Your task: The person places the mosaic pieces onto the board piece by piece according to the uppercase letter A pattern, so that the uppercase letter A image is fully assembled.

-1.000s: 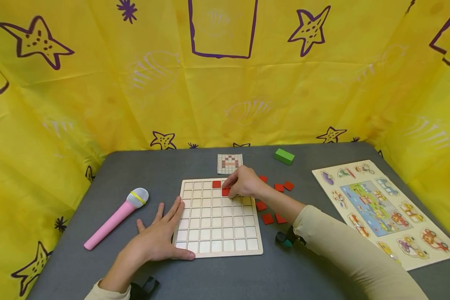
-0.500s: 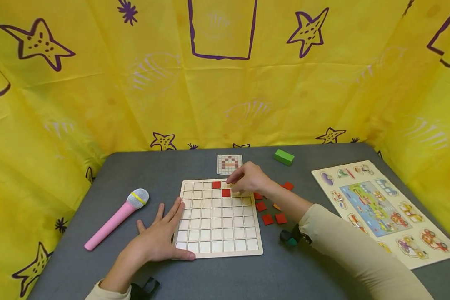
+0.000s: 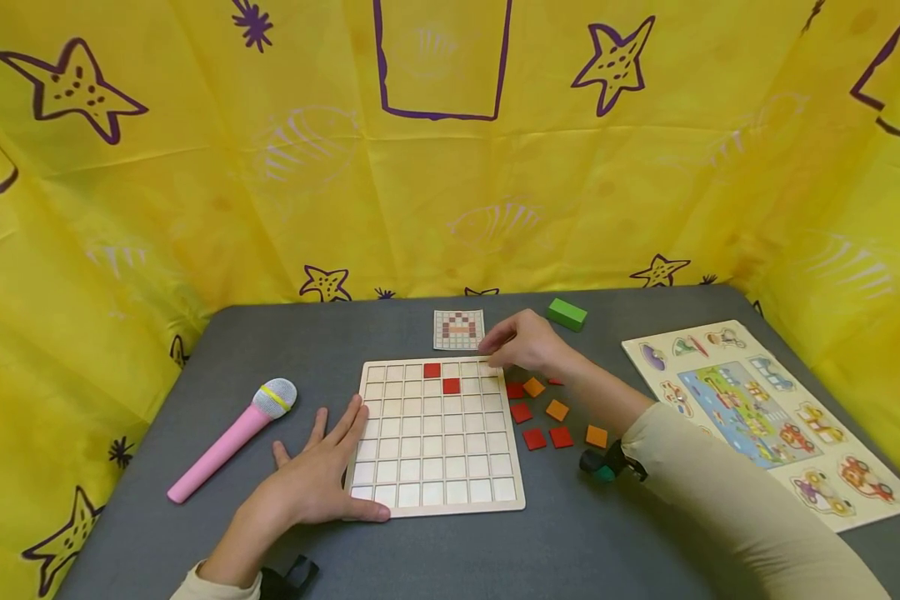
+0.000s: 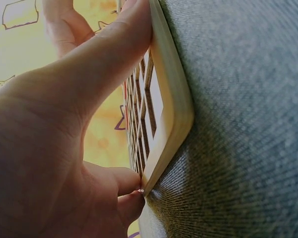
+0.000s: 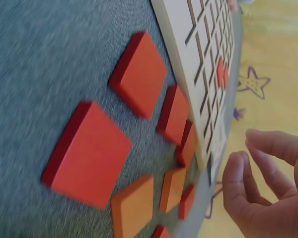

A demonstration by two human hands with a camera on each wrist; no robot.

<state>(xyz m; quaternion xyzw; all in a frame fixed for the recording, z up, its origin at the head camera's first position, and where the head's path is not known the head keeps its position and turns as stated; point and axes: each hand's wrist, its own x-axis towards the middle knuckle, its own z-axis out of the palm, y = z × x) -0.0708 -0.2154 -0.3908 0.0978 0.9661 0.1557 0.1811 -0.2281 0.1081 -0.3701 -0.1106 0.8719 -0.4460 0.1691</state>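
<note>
A wooden grid board [image 3: 437,509] lies mid-table, with a red tile [image 3: 432,371] in its far row and another red tile [image 3: 452,386] one row nearer. My left hand [image 3: 317,475] lies spread at the board's near left corner, fingers along the left side; in the left wrist view the thumb [image 4: 109,54] rests on its rim. My right hand [image 3: 528,342] hovers at the far right corner. Its thumb and fingertips are apart with nothing between them in the right wrist view. Loose red tiles [image 5: 92,156] and orange tiles [image 5: 134,206] lie right of the board, partly hidden by the right arm.
Behind the board lies a small pattern card [image 3: 458,330], with a green block [image 3: 567,314] to its right. A pink toy microphone [image 3: 221,454] is on the left. A wooden picture puzzle [image 3: 750,408] takes up the table's right side. Yellow cloth [image 3: 420,208] hangs around the table.
My right hand has left the second red tile in the grid and moved right, to the far right corner, uncovering orange tiles. The left hand has stayed put.
</note>
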